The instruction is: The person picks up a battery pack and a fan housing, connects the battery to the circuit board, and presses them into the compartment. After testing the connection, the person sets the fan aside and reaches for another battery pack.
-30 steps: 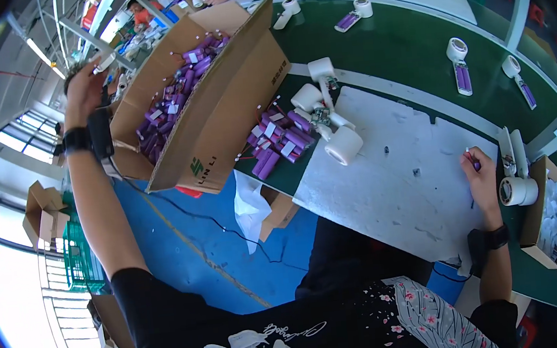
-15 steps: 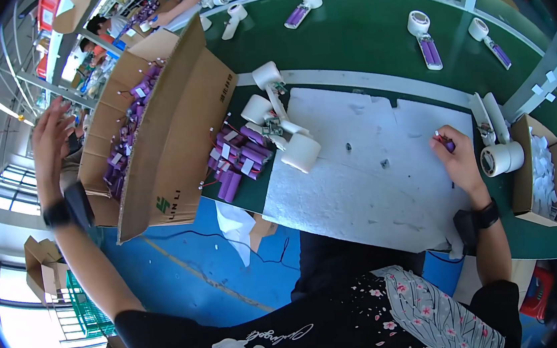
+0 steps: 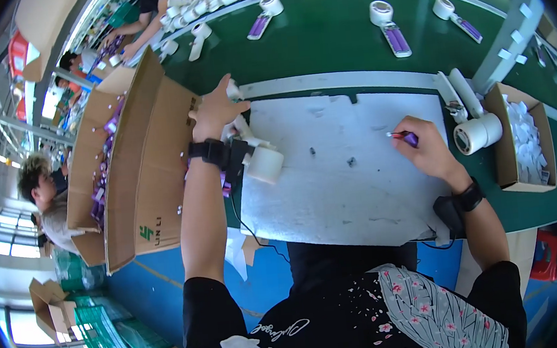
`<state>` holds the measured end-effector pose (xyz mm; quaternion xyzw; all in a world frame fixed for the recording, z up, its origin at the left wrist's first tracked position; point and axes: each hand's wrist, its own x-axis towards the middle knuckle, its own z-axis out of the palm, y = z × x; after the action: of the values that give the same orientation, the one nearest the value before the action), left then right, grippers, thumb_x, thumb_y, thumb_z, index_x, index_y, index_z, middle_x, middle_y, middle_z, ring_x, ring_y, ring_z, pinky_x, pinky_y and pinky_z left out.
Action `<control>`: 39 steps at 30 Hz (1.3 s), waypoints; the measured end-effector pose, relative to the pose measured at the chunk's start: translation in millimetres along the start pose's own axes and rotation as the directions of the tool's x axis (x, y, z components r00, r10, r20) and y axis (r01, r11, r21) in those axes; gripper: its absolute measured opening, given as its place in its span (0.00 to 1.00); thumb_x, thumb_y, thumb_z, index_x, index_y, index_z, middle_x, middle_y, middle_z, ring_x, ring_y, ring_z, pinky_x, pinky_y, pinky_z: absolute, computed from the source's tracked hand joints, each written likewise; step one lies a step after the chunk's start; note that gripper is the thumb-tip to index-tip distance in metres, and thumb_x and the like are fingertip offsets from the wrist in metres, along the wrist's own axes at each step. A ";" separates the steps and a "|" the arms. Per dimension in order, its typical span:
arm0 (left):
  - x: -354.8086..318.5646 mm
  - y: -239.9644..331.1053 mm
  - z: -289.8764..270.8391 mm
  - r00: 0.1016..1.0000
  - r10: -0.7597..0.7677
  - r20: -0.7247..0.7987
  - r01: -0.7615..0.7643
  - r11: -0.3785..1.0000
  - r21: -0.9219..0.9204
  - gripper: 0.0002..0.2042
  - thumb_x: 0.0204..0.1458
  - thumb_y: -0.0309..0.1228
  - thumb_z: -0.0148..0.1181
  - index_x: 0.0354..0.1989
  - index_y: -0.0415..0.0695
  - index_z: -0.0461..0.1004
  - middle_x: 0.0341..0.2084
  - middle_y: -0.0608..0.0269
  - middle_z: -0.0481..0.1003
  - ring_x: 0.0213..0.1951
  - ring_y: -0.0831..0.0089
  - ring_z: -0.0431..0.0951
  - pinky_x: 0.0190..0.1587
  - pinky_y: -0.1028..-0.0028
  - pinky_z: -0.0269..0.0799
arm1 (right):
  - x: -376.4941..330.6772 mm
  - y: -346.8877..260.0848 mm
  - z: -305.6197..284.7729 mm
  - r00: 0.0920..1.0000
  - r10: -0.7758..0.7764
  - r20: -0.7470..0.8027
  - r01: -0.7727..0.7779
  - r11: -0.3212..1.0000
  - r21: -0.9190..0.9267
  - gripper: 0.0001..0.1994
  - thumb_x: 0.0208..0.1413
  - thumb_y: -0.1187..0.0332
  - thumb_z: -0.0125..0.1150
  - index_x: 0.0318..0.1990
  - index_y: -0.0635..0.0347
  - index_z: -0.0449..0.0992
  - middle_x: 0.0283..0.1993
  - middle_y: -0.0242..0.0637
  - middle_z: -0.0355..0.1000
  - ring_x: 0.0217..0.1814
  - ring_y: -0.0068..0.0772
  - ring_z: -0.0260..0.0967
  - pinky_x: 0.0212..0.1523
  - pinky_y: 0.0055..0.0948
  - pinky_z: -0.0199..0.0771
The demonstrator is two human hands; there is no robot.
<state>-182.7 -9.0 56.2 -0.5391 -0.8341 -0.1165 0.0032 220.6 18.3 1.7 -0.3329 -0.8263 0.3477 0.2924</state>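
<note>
In my right hand [image 3: 429, 149], above the right part of the pale work mat [image 3: 315, 210], is a small purple battery pack [image 3: 410, 139]; its short wires and white connector stick out past the fingertips. My left hand [image 3: 214, 113] reaches over the mat's far left corner with thumb and forefinger spread. Nearest to it is a white round-headed housing [image 3: 233, 90], partly behind the fingers; I cannot tell whether they touch. Another white round-headed housing [image 3: 265, 164] lies on the mat's left edge. My left forearm mostly hides the loose purple battery packs beside it.
A tall cardboard box [image 3: 156, 152] of purple packs stands at left. At right are white rolls [image 3: 479, 133] and a small carton [image 3: 501, 152] of white pieces. Beyond a pale rail, white units with purple cells [image 3: 396, 40] lie on the green surface [image 3: 326, 42]. People work far left.
My left hand has swung from beyond the cardboard box rightward to the white housings. My right hand keeps the battery pack, its connector now showing more plainly. The whole view has shifted slightly.
</note>
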 end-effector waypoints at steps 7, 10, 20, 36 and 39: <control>47.7 -29.2 32.1 0.974 0.191 0.123 -0.199 0.978 0.063 0.26 0.40 0.33 0.67 0.53 0.53 0.76 0.42 0.53 0.79 0.37 0.61 0.81 0.45 0.66 0.75 | -1.1 4.8 3.1 1.000 -0.017 -0.020 0.017 1.000 0.005 0.05 0.51 0.74 0.63 0.31 0.67 0.73 0.30 0.43 0.71 0.28 0.40 0.68 0.31 0.32 0.68; 58.7 -30.5 20.9 0.973 0.179 0.146 -0.167 0.981 -0.095 0.21 0.44 0.30 0.64 0.51 0.49 0.77 0.37 0.56 0.80 0.35 0.67 0.80 0.43 0.71 0.75 | 0.8 4.5 8.1 0.993 -0.096 -0.062 0.099 0.994 0.053 0.06 0.51 0.74 0.63 0.29 0.67 0.73 0.29 0.44 0.70 0.27 0.41 0.68 0.30 0.34 0.68; -47.4 120.0 17.0 0.957 0.290 -0.023 -0.140 0.390 -0.910 0.14 0.60 0.30 0.56 0.53 0.45 0.75 0.33 0.68 0.78 0.31 0.86 0.72 0.34 0.81 0.70 | -1.4 -1.7 -2.8 0.989 0.144 -0.020 -0.140 0.981 0.131 0.08 0.54 0.71 0.63 0.29 0.65 0.72 0.25 0.36 0.65 0.23 0.26 0.60 0.26 0.23 0.61; -108.0 165.5 73.7 0.847 0.528 0.051 -0.116 0.279 -0.953 0.09 0.50 0.20 0.62 0.40 0.39 0.76 0.41 0.55 0.77 0.33 0.69 0.80 0.39 0.74 0.77 | 0.1 -1.3 6.9 0.993 0.103 -0.062 -0.098 0.992 0.081 0.14 0.47 0.80 0.63 0.43 0.63 0.72 0.32 0.35 0.71 0.28 0.22 0.66 0.30 0.22 0.68; -106.4 156.7 66.5 0.809 0.588 -0.007 -0.309 0.415 -0.856 0.09 0.46 0.17 0.61 0.36 0.39 0.77 0.41 0.52 0.76 0.33 0.59 0.80 0.37 0.71 0.77 | 1.8 -7.8 5.7 0.992 0.112 -0.050 -0.110 0.993 0.042 0.14 0.45 0.81 0.62 0.42 0.62 0.73 0.33 0.35 0.71 0.29 0.23 0.67 0.31 0.21 0.68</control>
<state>10.9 -30.1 7.5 -0.6912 -0.4902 -0.4058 -0.3424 212.7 13.3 4.8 -0.3818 -0.7916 0.3706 0.3005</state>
